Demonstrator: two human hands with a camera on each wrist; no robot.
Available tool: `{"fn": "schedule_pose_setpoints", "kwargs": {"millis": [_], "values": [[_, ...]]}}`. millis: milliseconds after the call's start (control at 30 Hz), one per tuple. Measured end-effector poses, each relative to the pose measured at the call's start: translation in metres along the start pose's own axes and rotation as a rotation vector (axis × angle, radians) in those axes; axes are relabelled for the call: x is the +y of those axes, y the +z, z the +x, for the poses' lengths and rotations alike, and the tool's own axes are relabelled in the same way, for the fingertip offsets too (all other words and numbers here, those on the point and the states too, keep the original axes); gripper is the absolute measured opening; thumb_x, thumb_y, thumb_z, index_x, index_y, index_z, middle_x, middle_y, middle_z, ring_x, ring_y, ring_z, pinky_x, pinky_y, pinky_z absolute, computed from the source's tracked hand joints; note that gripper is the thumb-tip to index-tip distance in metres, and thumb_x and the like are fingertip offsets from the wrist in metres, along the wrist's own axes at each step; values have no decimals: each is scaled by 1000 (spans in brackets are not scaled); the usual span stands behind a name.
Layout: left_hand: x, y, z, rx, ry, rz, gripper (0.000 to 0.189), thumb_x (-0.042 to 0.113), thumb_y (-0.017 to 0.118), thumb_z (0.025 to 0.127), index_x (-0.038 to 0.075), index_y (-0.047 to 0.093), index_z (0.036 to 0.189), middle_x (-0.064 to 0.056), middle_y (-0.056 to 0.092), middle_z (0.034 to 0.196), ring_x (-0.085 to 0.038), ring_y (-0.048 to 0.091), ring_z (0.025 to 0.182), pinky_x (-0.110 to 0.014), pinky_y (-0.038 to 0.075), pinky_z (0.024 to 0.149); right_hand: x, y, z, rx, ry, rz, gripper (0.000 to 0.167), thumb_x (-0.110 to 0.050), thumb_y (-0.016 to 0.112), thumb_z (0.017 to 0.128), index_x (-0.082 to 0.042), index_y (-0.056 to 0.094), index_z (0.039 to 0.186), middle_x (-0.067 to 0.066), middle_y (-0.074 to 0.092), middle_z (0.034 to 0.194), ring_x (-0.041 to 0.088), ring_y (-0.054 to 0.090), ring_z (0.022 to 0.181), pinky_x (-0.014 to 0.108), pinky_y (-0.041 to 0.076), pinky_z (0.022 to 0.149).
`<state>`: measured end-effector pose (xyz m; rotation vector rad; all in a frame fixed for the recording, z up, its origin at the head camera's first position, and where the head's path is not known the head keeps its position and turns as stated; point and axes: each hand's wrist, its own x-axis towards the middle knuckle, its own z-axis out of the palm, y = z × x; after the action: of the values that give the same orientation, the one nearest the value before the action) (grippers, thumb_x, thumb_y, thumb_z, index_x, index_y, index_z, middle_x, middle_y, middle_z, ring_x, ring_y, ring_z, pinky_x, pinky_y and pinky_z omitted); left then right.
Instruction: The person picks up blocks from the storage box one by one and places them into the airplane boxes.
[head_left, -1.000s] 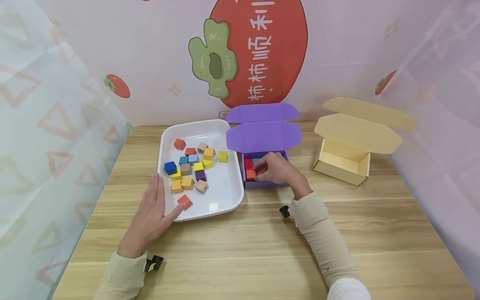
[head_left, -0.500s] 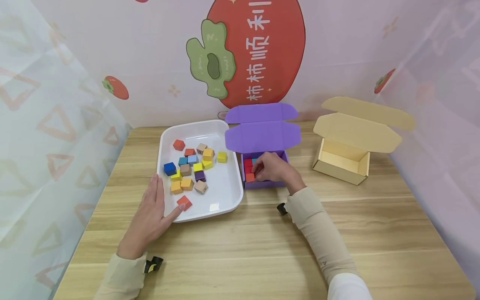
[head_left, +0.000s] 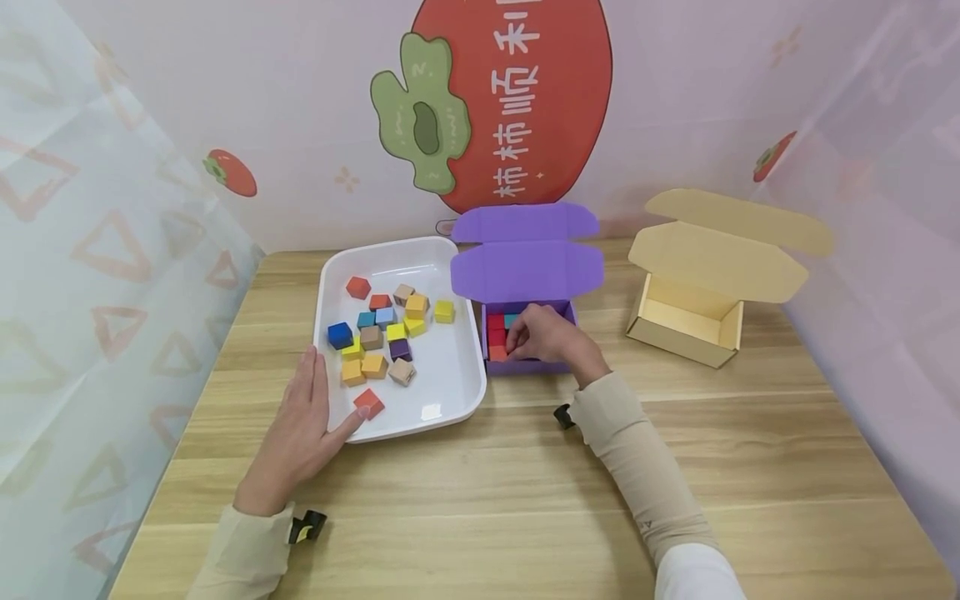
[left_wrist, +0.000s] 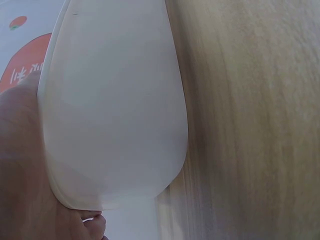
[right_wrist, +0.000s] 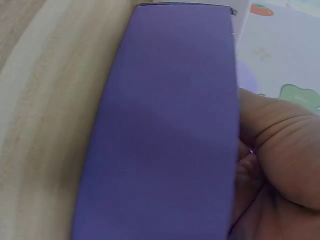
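My left hand (head_left: 288, 446) lies at the near left corner of a white tray (head_left: 468, 400), its fingers straight along the outside and its thumb over the rim. The thumb tip touches or nearly touches a red cube (head_left: 372, 403) in the tray. My right hand (head_left: 553, 336) reaches into an open purple box (head_left: 517, 367). Its bent thumb and forefinger hold the front red block (head_left: 497, 354) at its right side. More red blocks (head_left: 496, 322) and a teal block (head_left: 511, 320) lie behind it. The hand hides the rest of the box's inside.
Several coloured and plain wooden cubes (head_left: 371, 337) lie in the tray. An open tan box (head_left: 678, 342) stands at the right with its lid raised. The purple lid (head_left: 528, 273) stands up behind its box. A printed backdrop (head_left: 300, 192) closes off the table's back.
The front red block has settled lower, level with those behind it. My right hand has shifted slightly left, its fingertips at the block's right side. My left hand stays put.
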<state>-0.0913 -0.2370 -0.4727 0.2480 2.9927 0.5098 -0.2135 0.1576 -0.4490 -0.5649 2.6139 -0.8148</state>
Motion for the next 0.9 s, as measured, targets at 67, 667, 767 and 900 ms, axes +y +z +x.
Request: {"fn": "schedule_pose_setpoints", "kwargs": {"millis": [67, 667, 767, 900], "values": [[0, 0, 0, 3, 2, -1, 113, 66, 54, 100, -1, -9, 167, -16, -19, 178, -44, -2, 165, -71, 20, 127, -4, -3, -2, 11, -16, -12, 5, -8, 85, 88, -12, 83, 88, 0, 81, 87, 11, 73, 82, 28, 61, 81], [1, 0, 2, 23, 12, 30, 114, 67, 53, 99, -2, -7, 167, -18, -14, 178, -44, 1, 165, -71, 22, 127, -91, 16, -7, 117, -201, -29, 31, -18, 82, 94, -2, 78, 120, 14, 80, 115, 25, 77, 106, 36, 64, 94], [2, -1, 1, 24, 10, 42, 114, 67, 53, 99, -1, -7, 167, -17, -14, 178, -44, 2, 165, -69, 22, 127, -100, 32, 2, 104, -203, -55, 32, -19, 82, 94, -1, 77, 120, 15, 80, 116, 27, 76, 105, 36, 64, 93], [3, -2, 0, 15, 3, 41, 114, 68, 53, 99, -2, -6, 167, -18, -14, 178, -44, 2, 165, -70, 22, 127, -111, 57, 13, 116, -159, -88, 34, -22, 82, 94, -1, 77, 120, 13, 80, 115, 22, 73, 98, 34, 64, 90]]}}
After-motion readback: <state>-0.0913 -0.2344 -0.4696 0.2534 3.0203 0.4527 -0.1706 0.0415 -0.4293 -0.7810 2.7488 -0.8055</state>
